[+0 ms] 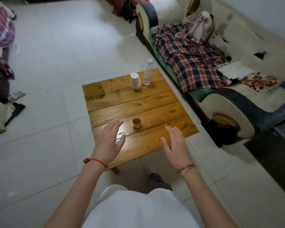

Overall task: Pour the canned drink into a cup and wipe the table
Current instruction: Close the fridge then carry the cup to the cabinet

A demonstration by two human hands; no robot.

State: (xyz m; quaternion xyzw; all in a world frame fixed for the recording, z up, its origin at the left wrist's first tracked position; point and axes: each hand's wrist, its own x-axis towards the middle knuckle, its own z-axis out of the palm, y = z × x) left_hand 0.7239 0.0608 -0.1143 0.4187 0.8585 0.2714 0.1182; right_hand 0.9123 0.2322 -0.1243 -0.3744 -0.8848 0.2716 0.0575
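Observation:
A small clear cup (136, 122) holding amber drink stands near the front of the low wooden table (155, 104). A few small droplets (147, 125) lie on the wood just right of it. My left hand (110, 143) hovers open over the table's front left, a little left of the cup. Open as well, my right hand (176, 143) is over the front right edge, fingers apart and empty. An olive-green cloth (94, 91) lies flat on the far left corner. No can is visible.
A white upside-down paper cup (135, 80) and a clear plastic water bottle (148, 73) stand at the table's far edge. A worn sofa (224, 102) with a plaid blanket (191, 58) runs along the right. White tiled floor surrounds the table; dark objects (15, 112) lie at left.

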